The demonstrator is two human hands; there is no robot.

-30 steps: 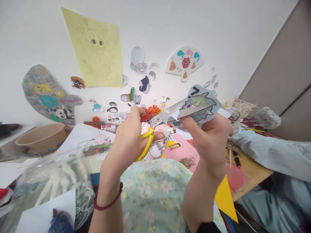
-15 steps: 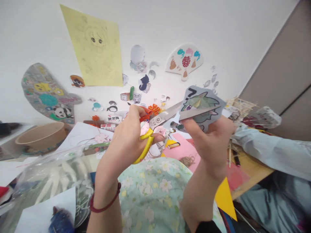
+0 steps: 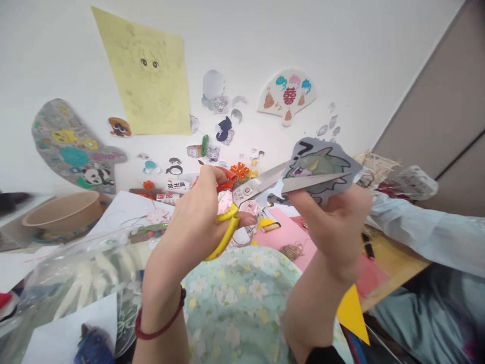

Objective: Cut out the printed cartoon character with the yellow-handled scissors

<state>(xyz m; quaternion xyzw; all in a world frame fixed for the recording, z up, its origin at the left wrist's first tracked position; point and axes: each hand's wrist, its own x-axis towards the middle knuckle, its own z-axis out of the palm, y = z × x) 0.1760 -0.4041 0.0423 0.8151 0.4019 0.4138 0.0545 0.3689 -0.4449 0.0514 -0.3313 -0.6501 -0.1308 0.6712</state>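
My left hand is closed round the yellow and orange handles of a pair of scissors. The blades stand apart, pointing right, one behind and one in front of a paper cutout. That cutout shows a green-haired cartoon head with a dark mark at its upper left, on a grey ground. Pinched at its lower edge, it is held up by my right hand, whose thumb lies just under the front blade. Some fingers of the right hand are hidden behind the paper.
A yellow drawing, a paper fan and several stickers hang on the white wall. Left stand a tan bowl and a plastic bag. Pink paper and twine lie beyond my lap. Another person's sleeve is at right.
The cutout and my right hand have shifted slightly right, and the paper has turned a little. The scissor blades remain spread around it.
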